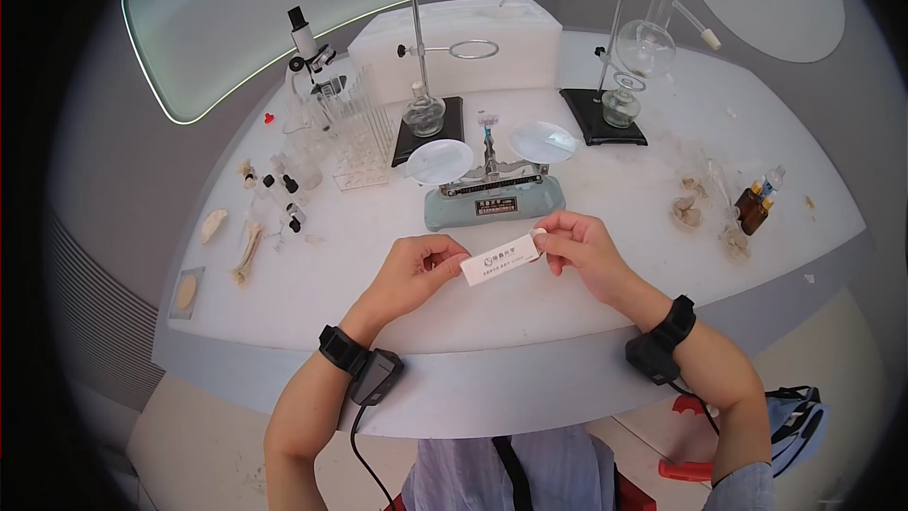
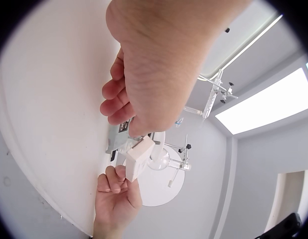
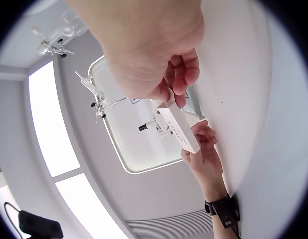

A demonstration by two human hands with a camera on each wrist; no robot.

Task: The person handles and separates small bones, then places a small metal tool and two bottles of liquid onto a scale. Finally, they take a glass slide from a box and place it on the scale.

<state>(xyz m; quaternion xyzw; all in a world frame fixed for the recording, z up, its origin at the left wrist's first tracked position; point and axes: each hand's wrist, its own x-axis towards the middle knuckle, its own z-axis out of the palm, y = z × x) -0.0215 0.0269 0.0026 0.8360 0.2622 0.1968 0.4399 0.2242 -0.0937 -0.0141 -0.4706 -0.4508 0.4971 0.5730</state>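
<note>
A small white box (image 1: pixel 501 259) with printed characters is held up between the two hands, above the front of the table. The left hand (image 1: pixel 413 274) pinches its left end between thumb and fingers. At the other end, the right hand (image 1: pixel 584 254) pinches the box, where an end flap seems to stand out. In the left wrist view the box (image 2: pixel 139 158) shows its blank end near the left thumb. The right wrist view shows the printed side of the box (image 3: pixel 179 127). Just behind the hands stands a teal balance (image 1: pixel 496 205) with two white pans.
Farther back are two black-based stands (image 1: pixel 605 116) with glassware and a white block (image 1: pixel 454 47). On the left are a microscope (image 1: pixel 303 38), a test tube rack (image 1: pixel 361 173) and small bottles (image 1: pixel 284 191). Brown bottles (image 1: pixel 754 211) stand at the right.
</note>
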